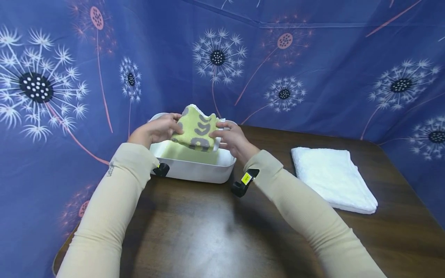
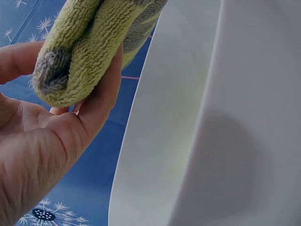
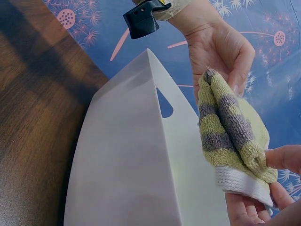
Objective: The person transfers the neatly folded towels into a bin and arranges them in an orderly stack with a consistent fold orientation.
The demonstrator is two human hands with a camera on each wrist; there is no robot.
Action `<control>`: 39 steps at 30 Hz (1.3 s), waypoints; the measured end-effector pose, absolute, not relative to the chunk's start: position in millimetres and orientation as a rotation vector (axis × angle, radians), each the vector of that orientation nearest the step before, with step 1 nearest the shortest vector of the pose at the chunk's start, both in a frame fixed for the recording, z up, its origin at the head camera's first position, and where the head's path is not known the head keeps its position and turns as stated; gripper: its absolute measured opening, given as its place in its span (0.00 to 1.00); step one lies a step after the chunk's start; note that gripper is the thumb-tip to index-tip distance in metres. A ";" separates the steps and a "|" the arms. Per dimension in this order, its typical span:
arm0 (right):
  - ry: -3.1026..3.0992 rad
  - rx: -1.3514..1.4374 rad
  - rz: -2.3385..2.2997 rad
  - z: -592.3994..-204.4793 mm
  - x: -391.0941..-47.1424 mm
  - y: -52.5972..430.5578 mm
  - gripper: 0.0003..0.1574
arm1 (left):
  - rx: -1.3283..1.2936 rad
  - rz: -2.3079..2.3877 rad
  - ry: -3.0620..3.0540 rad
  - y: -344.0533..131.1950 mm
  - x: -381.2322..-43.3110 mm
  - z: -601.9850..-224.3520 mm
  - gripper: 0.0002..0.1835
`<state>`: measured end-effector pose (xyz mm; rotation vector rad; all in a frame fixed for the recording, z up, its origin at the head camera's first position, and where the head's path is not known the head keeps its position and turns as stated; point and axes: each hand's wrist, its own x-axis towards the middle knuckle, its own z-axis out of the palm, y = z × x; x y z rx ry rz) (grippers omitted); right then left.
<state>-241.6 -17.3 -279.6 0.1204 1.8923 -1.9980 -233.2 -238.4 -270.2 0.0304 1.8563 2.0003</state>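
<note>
Both hands hold up a folded yellow-green towel point(image 1: 194, 127) with grey markings and a white edge, above a white plastic bin point(image 1: 194, 172). At the towel's left end, my left hand point(image 1: 159, 128) pinches it between thumb and fingers; the left wrist view shows the rolled fold of the towel point(image 2: 89, 56) in that grip. My right hand point(image 1: 234, 139) grips the opposite end, near the white hem point(image 3: 242, 182). The bin's inside shows a yellow-green tint, partly hidden by the towel and hands. In the right wrist view an opening shows in the bin's end wall point(image 3: 117, 141).
A folded white towel point(image 1: 333, 179) lies on the brown wooden table point(image 1: 208, 224), to the right of the bin. Blue cloth point(image 1: 167, 58) with dandelion prints hangs behind the table and along its left side. A small black camera is strapped to each wrist.
</note>
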 end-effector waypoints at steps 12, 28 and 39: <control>1.910 0.133 -1.968 -289.9 -244.7 -21.9 0.30 | 0.070 1.994 1.850 -242.2 -234.8 -278.1 0.29; 1.920 0.120 -1.951 -297.3 -248.7 -28.4 0.31 | 0.001 1.986 1.892 -246.2 -235.7 -285.1 0.25; 1.952 0.120 -1.949 -303.4 -250.0 -31.1 0.30 | -0.015 1.978 1.899 -246.3 -237.6 -288.1 0.25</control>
